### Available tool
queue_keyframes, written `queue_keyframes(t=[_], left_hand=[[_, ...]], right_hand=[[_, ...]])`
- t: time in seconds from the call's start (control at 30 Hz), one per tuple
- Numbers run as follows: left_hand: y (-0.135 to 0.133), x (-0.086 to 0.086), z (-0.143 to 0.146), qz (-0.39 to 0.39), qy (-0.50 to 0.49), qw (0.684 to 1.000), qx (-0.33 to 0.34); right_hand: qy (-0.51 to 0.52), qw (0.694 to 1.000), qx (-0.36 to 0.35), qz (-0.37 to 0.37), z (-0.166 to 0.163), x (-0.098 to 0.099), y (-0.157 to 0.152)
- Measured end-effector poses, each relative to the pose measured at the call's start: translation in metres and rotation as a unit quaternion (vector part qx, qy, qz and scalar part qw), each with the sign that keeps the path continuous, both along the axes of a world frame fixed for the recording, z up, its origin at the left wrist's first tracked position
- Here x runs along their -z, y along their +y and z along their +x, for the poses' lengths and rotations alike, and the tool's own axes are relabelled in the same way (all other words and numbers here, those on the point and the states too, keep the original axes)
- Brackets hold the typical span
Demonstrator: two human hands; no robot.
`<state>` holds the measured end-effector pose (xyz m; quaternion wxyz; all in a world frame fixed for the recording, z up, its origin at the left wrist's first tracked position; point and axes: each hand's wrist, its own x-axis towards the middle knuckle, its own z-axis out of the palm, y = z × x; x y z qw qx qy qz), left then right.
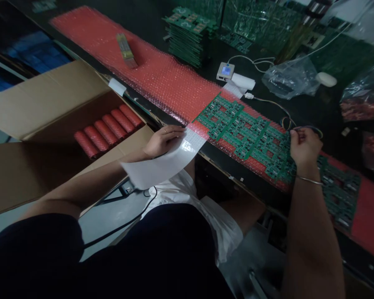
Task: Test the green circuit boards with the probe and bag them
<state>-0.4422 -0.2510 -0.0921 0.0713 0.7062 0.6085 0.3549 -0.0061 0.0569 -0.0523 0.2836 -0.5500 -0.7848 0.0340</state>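
My left hand [166,140] is closed at the edge of a glossy white paper strip [162,169], which curls down over the bench's front edge; its fingertips are beside the near left corner of a green circuit board panel [237,126]. At the right end of that panel, my right hand [306,147] is closed, with fingers pressed together. Thin coloured wires [286,114] loop up to the right hand, which hides their end. The panel lies flat on red bubble wrap [168,87]. Another circuit board panel [341,191] lies to the right, partly behind my forearm.
An open cardboard box [50,97] at left holds several red bubble-wrapped rolls [107,128]. At the back stand a stack of circuit boards [188,39], a small white device with a screen [225,71] and clear plastic bags [291,77]. A brush [126,50] rests on the wrap.
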Motion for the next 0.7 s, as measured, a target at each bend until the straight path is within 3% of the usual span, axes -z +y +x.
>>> queue_keyframes(t=[0.57, 0.7], left_hand=[[0.018, -0.02, -0.016, -0.044, -0.033, 0.998, 0.014], [0.019, -0.041, -0.021, -0.074, -0.032, 0.996, 0.039]], right_hand=[[0.011, 0.999, 0.033, 0.013, 0.008, 0.008, 0.006], [0.006, 0.999, 0.012, 0.043, 0.012, 0.015, 0.011]])
